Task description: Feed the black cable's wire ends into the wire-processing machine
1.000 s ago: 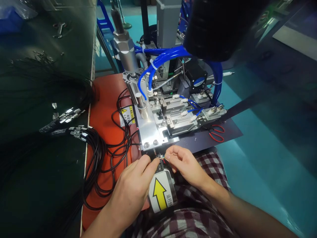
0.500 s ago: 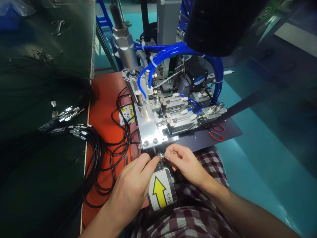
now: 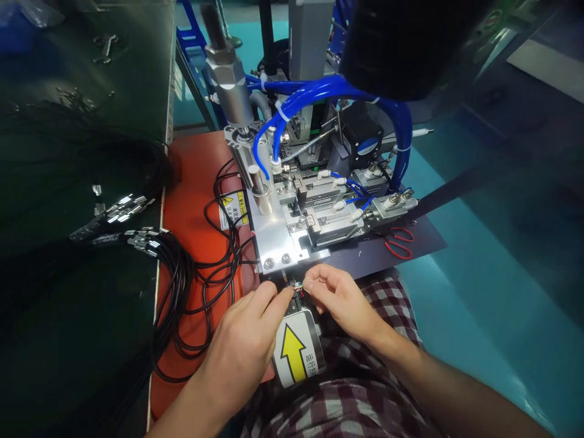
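Observation:
Thin coloured wires, with red and bluish-green among them, show between my fingertips at the front of the machine. My right hand pinches these wires between thumb and forefinger. From the other side, my left hand is closed, its thumb and forefinger pressed down at the left end of the wires. What lies beneath the left fingers is hidden. Just below the fingertips, a white cover bears a yellow arrow. A metal plate with two bolts sits right above them.
Black cables with shiny metal ends lie looped on the orange-red surface at left. Red-handled scissors rest on the dark base plate, right of the machine. Blue air hoses arch overhead. A dark table stands at far left.
Both hands keep nearly the same place and the same pinch. The wires between the fingertips shift only very slightly.

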Tool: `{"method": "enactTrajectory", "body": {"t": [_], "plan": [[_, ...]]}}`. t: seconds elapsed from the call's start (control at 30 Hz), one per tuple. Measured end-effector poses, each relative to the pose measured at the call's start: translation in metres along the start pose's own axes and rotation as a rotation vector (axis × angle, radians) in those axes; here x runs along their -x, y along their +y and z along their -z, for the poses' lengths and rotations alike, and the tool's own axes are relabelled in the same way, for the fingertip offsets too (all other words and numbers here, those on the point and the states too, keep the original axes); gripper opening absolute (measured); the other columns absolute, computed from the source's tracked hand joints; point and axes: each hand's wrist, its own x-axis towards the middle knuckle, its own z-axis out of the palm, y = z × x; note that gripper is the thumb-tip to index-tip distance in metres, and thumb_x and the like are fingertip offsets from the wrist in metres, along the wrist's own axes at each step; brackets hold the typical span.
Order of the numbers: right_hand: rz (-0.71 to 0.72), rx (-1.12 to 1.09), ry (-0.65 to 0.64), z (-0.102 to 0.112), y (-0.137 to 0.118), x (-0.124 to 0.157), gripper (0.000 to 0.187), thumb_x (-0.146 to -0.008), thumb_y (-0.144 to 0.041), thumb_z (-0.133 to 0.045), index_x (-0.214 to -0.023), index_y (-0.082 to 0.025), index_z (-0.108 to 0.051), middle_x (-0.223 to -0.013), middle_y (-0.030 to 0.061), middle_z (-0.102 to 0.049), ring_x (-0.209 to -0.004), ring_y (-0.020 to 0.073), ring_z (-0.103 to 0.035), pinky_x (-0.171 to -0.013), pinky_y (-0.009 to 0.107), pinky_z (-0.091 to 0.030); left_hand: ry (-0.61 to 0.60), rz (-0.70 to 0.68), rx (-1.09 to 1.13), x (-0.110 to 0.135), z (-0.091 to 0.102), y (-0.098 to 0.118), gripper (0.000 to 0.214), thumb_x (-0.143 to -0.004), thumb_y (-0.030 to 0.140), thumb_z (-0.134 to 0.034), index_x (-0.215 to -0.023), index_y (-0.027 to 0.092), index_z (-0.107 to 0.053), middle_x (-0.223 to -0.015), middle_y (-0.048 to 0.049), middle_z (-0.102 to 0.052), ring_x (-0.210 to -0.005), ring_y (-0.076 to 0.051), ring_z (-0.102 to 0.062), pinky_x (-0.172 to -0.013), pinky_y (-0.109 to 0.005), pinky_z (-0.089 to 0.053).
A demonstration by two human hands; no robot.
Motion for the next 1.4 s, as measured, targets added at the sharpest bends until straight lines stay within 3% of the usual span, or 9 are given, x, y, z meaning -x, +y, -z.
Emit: {"method": "enactTrajectory", "body": {"t": [0.37, 0.63, 0.83, 1.03, 1.2, 1.33, 1.4], "plan": [[0.01, 0.022, 0.084, -0.007, 0.003, 0.004, 0.024, -0.085, -0.041, -0.055, -0.073, -0.02, -0.05, -0.056, -0.0067, -0.041, -0.049, 0.011, -0.039, -0.047, 0.025, -0.031, -0.001, 0.011, -0.022, 0.002, -0.001, 0.0, 0.039, -0.087, 0.005, -0.037, -0.124, 0.012, -0.05, -0.091, -0.0082, -0.056, -0.071, -0.02, -0.056, -0.059, -0.031, -0.05], [0.133, 0.31, 0.193, -0.011, -0.002, 0.006, 0.018, -0.088, -0.027, -0.05, -0.071, -0.021, -0.049, -0.064, -0.0034, -0.048, -0.056, 0.0125, -0.044, -0.053, 0.026, -0.035, -0.011, -0.012, -0.097, 0.003, -0.002, 0.002, 0.04, -0.086, 0.004, -0.039, -0.125, 0.01, -0.048, -0.091, -0.0089, -0.054, -0.072, -0.021, -0.055, -0.061, -0.033, -0.05], [-0.027, 0.153, 0.085, -0.007, -0.002, 0.003, 0.016, -0.087, -0.026, -0.048, -0.073, -0.02, -0.049, -0.057, -0.0056, -0.046, -0.049, 0.0114, -0.045, -0.048, 0.024, -0.035, -0.007, -0.041, -0.158, 0.0, 0.001, 0.004, 0.038, -0.087, 0.005, -0.038, -0.123, 0.007, -0.049, -0.089, -0.009, -0.052, -0.071, -0.022, -0.054, -0.058, -0.034, -0.05], [0.181, 0.458, 0.217, -0.008, -0.003, 0.006, 0.016, -0.087, -0.022, -0.048, -0.071, -0.021, -0.049, -0.065, -0.0028, -0.051, -0.058, 0.013, -0.046, -0.054, 0.025, -0.036, 0.027, -0.066, -0.181, -0.002, 0.001, 0.005, 0.036, -0.086, 0.003, -0.041, -0.12, 0.006, -0.051, -0.085, -0.0076, -0.052, -0.069, -0.02, -0.052, -0.056, -0.032, -0.049], [0.003, 0.225, 0.085, -0.006, -0.002, 0.003, 0.016, -0.086, -0.025, -0.048, -0.072, -0.02, -0.05, -0.058, -0.0053, -0.048, -0.049, 0.0114, -0.045, -0.049, 0.024, -0.036, 0.031, -0.076, -0.167, -0.002, 0.001, 0.006, 0.037, -0.085, 0.002, -0.042, -0.12, 0.005, -0.051, -0.085, -0.0081, -0.052, -0.069, -0.02, -0.052, -0.055, -0.032, -0.048], [0.149, 0.436, 0.203, -0.009, -0.003, 0.006, 0.015, -0.085, -0.022, -0.049, -0.071, -0.02, -0.05, -0.063, -0.0029, -0.051, -0.057, 0.0128, -0.045, -0.053, 0.025, -0.035, 0.028, -0.069, -0.179, -0.002, 0.0, 0.005, 0.037, -0.085, 0.003, -0.042, -0.12, 0.006, -0.051, -0.085, -0.0078, -0.052, -0.068, -0.02, -0.051, -0.056, -0.032, -0.048], [0.172, 0.427, 0.237, -0.01, -0.003, 0.007, 0.016, -0.086, -0.023, -0.049, -0.07, -0.02, -0.05, -0.063, -0.0028, -0.051, -0.057, 0.0128, -0.046, -0.053, 0.025, -0.035, 0.023, -0.067, -0.168, -0.002, 0.0, 0.005, 0.037, -0.085, 0.003, -0.042, -0.121, 0.006, -0.05, -0.085, -0.0081, -0.052, -0.069, -0.02, -0.052, -0.056, -0.032, -0.048]]}}
